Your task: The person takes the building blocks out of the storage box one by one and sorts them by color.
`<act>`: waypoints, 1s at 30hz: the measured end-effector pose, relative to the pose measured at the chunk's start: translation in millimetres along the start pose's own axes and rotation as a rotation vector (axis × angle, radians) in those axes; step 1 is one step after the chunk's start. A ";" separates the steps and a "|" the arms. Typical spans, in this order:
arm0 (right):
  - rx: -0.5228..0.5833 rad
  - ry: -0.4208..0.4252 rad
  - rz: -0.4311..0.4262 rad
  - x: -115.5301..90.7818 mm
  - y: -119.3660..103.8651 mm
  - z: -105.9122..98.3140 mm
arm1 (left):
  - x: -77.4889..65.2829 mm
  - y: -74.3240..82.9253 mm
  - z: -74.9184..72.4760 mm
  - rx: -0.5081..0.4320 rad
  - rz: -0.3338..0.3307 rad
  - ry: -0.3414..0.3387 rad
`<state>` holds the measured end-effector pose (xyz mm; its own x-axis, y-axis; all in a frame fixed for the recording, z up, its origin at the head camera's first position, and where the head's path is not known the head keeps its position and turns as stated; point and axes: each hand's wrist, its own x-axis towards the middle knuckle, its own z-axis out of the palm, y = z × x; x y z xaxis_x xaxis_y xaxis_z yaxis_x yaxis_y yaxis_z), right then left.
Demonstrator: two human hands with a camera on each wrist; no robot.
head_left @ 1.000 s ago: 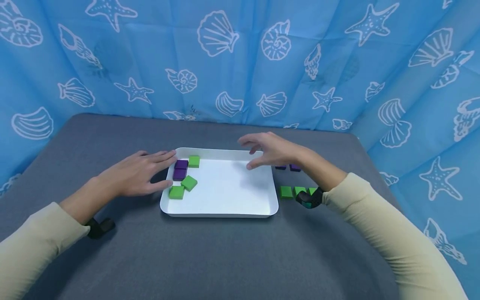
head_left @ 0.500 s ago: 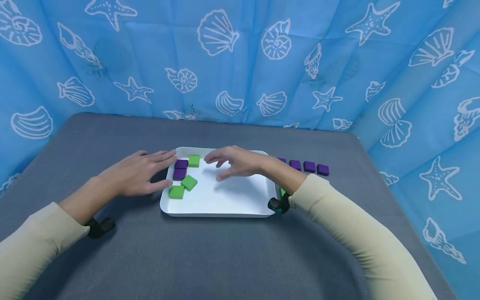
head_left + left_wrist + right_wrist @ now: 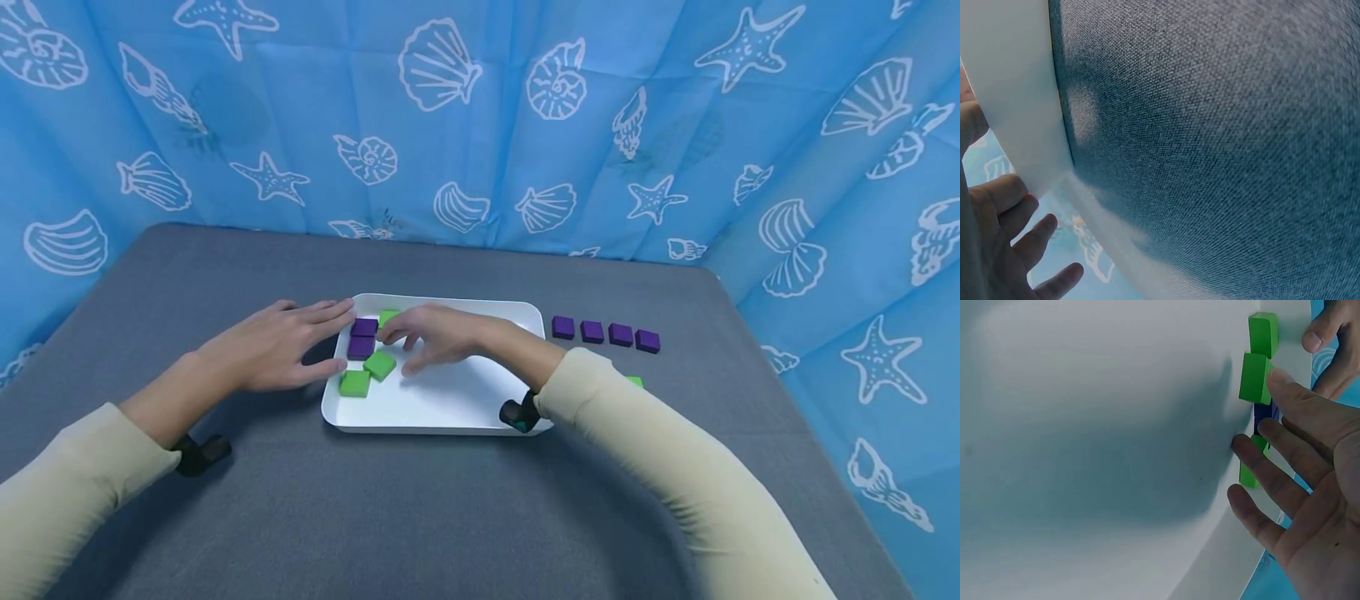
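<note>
Left hand (image 3: 288,346): fingers stretched out and relaxed, touching the left rim of the white tray (image 3: 442,412).
Right hand (image 3: 442,335): fingers loosely spread above the tray, just beside the green blocks (image 3: 355,383).
Tray contents: three green blocks, one askew, and two purple blocks (image 3: 362,347), near the left end.
Worktop (image 3: 420,517): grey; right of the tray, four more purple blocks in a row.
Backdrop: blue curtain (image 3: 495,150), white shells and starfish.

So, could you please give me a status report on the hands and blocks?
Left hand at tray edge. Right hand over tray, gripping nothing. Far green block partly hidden.
</note>
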<state>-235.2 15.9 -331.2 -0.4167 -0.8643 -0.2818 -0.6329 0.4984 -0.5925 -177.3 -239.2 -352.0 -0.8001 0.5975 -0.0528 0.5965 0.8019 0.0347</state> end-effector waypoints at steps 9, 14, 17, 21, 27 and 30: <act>-0.032 0.023 0.033 14.3 -2.9 4.4 | -0.8 -0.2 0.1 -0.002 -0.002 0.004; -0.053 0.044 0.075 18.3 -7.1 7.9 | -0.7 -0.7 0.4 0.004 -0.001 0.002; -0.067 0.052 0.076 19.6 -8.7 9.4 | -0.2 -1.1 0.6 0.004 0.002 0.000; -0.079 0.061 0.075 22.5 -8.6 11.0 | -0.5 -1.6 1.3 0.002 0.005 -0.002; -0.063 0.079 0.072 23.4 -7.2 11.8 | -0.8 -1.3 1.5 0.002 0.003 -0.005; -0.064 0.079 0.067 23.0 -6.6 11.6 | -0.5 -0.8 0.7 0.003 0.000 -0.005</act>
<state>-233.1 -8.0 -342.5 -0.5079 -0.8221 -0.2571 -0.6416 0.5602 -0.5239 -177.4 -240.1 -352.7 -0.7999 0.5973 -0.0577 0.5965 0.8020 0.0321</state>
